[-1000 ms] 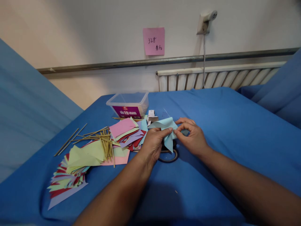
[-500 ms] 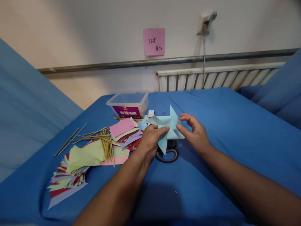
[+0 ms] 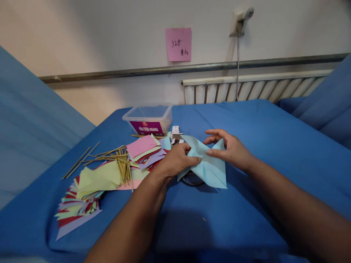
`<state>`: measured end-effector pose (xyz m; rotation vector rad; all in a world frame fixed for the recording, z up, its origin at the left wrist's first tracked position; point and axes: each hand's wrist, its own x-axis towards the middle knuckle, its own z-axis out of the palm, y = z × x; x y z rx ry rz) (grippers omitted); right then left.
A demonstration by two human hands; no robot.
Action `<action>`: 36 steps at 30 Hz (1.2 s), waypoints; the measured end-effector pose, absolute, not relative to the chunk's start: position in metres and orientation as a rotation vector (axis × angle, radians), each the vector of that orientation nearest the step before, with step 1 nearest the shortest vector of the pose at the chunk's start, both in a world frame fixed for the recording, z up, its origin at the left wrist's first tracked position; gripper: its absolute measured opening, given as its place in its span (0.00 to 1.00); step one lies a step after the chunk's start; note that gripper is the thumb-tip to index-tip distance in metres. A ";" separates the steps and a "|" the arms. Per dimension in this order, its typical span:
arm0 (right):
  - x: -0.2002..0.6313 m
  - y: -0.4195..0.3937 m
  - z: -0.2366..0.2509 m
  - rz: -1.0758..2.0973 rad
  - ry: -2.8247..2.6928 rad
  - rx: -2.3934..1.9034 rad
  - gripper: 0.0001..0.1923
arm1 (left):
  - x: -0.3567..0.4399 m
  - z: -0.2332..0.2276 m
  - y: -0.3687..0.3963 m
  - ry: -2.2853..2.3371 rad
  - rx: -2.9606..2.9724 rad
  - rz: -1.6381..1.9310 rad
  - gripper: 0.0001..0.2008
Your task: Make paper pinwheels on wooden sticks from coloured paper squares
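Note:
A light-blue paper pinwheel (image 3: 215, 173), opened out with cut lines in its sheet, is held above the blue cloth. My left hand (image 3: 179, 159) grips it at the left, thumb pressed on the front near the middle. On the upper right, my right hand (image 3: 231, 149) has its thumb across the paper and its other fingers behind, so it pinches that edge. Partly hidden under the paper are the dark scissors (image 3: 192, 179), with only a handle loop showing. Small white boxes (image 3: 175, 130) stand just behind the left hand.
To the left lie a stack of coloured paper squares (image 3: 144, 148), several thin sticks (image 3: 123, 166) and a fan of cut paper sheets (image 3: 79, 208). A clear plastic box (image 3: 148, 118) stands behind them. Blue cloth (image 3: 268, 146) covers the table, with a radiator (image 3: 227, 93) beyond.
The pinwheel's folded blades have opened out into a flatter sheet, now spread toward the lower right. My right hand has moved slightly in, its thumb now over the paper.

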<state>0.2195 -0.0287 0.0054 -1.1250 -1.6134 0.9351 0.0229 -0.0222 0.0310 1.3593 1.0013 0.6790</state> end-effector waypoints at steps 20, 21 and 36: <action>0.196 -0.032 -0.007 1.353 -1.235 -1.053 0.18 | 0.024 0.027 -0.020 1.133 1.689 0.768 0.17; 0.194 -0.031 -0.008 1.315 -1.141 -1.045 0.18 | 0.025 0.026 -0.018 1.177 1.664 0.873 0.20; 0.176 -0.036 -0.024 1.059 -0.861 -1.022 0.17 | 0.048 0.000 -0.029 0.934 0.839 0.983 0.17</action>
